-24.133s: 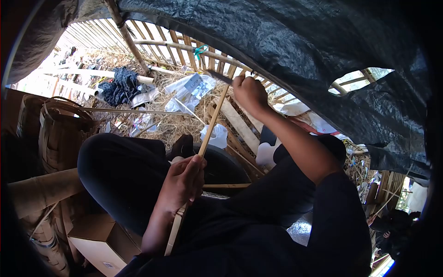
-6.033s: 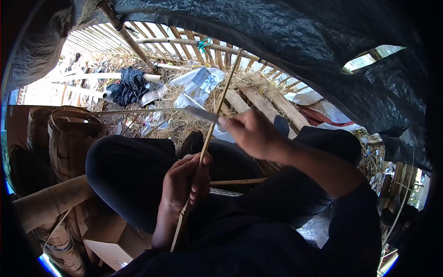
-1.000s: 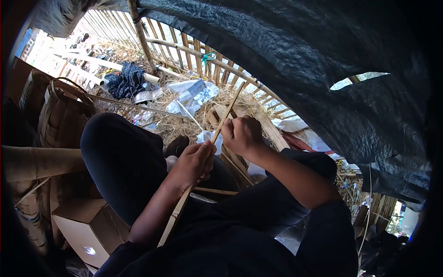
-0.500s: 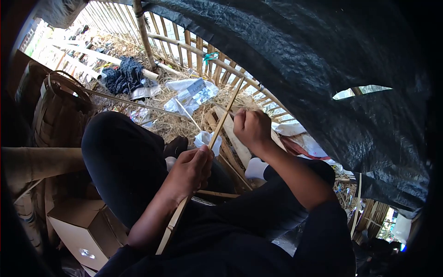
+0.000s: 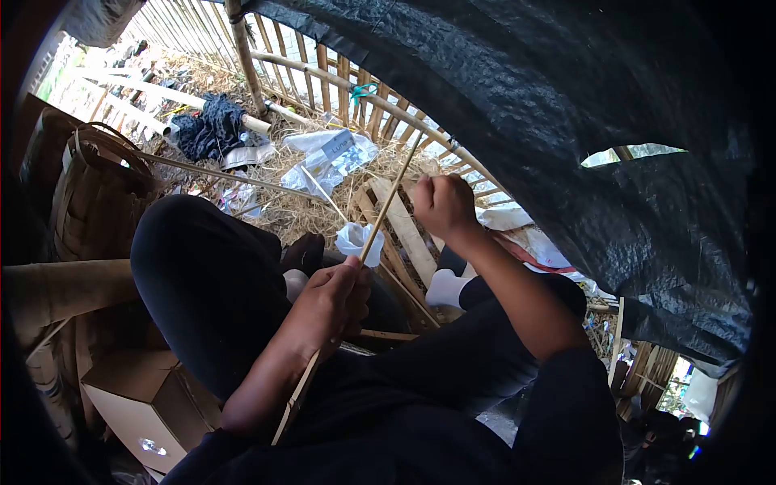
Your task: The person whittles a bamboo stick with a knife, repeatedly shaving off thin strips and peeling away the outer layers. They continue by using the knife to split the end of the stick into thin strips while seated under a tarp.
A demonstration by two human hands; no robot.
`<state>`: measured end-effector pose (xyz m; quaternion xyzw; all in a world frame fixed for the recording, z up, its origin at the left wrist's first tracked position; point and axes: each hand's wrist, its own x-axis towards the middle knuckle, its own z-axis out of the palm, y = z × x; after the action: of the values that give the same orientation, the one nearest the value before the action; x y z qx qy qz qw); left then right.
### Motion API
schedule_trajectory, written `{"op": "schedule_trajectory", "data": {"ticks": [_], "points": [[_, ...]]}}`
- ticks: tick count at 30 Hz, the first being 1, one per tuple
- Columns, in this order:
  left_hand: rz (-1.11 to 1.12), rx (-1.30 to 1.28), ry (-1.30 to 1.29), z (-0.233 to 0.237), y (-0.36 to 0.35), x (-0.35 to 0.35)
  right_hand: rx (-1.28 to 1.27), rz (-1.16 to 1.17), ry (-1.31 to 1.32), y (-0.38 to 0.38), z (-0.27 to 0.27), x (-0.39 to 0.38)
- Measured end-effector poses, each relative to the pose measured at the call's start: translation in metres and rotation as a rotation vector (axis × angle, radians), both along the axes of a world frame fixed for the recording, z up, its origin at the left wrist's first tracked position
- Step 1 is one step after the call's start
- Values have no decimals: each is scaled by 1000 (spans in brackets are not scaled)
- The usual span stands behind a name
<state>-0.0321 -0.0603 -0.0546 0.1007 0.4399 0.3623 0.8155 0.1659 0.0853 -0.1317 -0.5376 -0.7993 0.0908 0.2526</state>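
A long, thin bamboo strip (image 5: 394,192) slants up and away from my lap. My left hand (image 5: 331,299) is wrapped round it near its middle, thumb along the top. The strip's lower end (image 5: 293,404) passes under my left wrist toward my lap. To the right of the strip's upper half, my right hand (image 5: 444,206) is closed in a fist, a small gap from the strip. Whatever that fist holds, if anything, is hidden behind the fingers. Just beyond my left thumb, a crumpled white plastic piece (image 5: 356,238) lies behind the strip.
A cardboard box (image 5: 133,412) and a woven basket (image 5: 101,190) stand on the left, near a thick bamboo pole (image 5: 73,295). Wood pieces (image 5: 404,230), straw and plastic bags (image 5: 323,166) litter the ground. A bamboo fence (image 5: 347,81) and black tarp (image 5: 550,137) border the space.
The strip has turned in my left hand and now shows a narrower edge. My right fist has shifted slightly to the right. The whole view has tilted a little.
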Motion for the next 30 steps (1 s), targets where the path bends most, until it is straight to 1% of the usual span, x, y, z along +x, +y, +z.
{"op": "schedule_trajectory", "data": {"ticks": [1,3,5,7,9,11,13,14,15,17,18,19,20,21,23,25,26,28,30], "points": [[-6,5,-1,1,1,-1,-98,-44,-34,12,6,8],[-49,5,-22,3,2,-4,-22,-38,-50,9,6,4],[-53,13,-12,4,1,-4,-82,80,-80,-15,25,-9],[-56,16,-5,2,-3,-4,-41,106,-65,-13,16,-8],[-66,35,-20,0,-4,-4,-65,-8,-69,16,8,7],[-70,32,-25,0,-5,-3,-75,-45,-120,33,10,19],[-70,27,-25,4,-3,-2,-46,35,-122,17,23,7],[-74,22,-13,6,-3,-2,17,88,-99,7,23,2],[-79,18,1,7,-3,-3,38,88,-123,5,23,0],[-84,26,-6,-1,-5,-2,-9,90,-99,27,13,14],[-87,40,-14,-3,-5,-1,-37,-9,-165,41,14,18],[-93,43,-14,-3,-6,-1,3,-42,-178,48,15,24],[-78,35,-9,-2,-8,1,-18,-58,-202,47,11,27],[-60,29,-2,0,-7,0,-37,-72,-224,40,22,18],[-70,31,5,6,-7,-3,-75,64,-159,23,33,8],[-76,28,9,4,-9,-4,-58,84,-126,31,14,17],[-79,18,20,-3,-11,-2,-68,20,-143,45,3,27],[-87,18,31,-7,-12,-1,-79,-99,-186,57,7,30],[-74,-9,-32,-6,-12,-4,-82,-59,-150,50,1,29]]}}
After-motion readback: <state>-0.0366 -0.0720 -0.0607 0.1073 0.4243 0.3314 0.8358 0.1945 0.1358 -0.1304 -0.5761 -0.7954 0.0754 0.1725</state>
